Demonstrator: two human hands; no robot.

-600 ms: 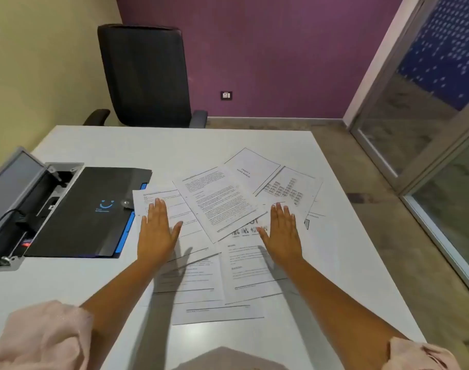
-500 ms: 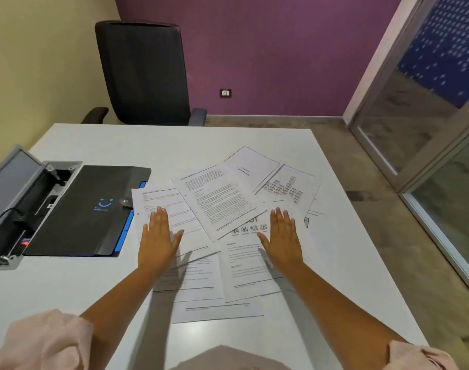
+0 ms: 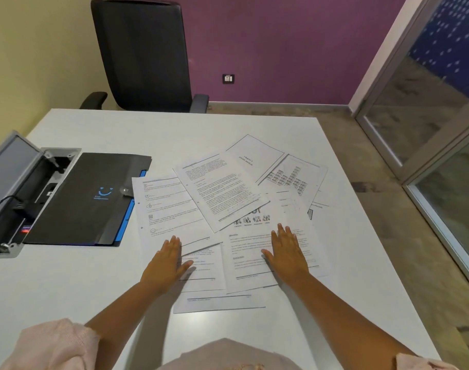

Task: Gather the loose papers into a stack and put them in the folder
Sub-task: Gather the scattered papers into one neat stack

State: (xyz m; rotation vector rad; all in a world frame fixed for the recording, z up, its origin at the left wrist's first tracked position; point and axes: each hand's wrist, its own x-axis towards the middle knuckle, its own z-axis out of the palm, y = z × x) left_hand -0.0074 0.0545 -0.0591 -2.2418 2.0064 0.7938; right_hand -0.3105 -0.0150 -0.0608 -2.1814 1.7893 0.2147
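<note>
black plastic folder (image 3: 78,201) is lying closed, centre-left | left hand (image 3: 166,259) is resting flat, fingers together, on the white printed loose papers (image 3: 222,198) fanning across centre frame | right hand (image 3: 286,252) is pressing flat, fingers slightly spread | sheets are looking light, floppy, slippery; likely best squeezed inward from outer edges.

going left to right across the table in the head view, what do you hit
open cable box → black folder → left hand → right hand → sheet with the grid chart
</note>
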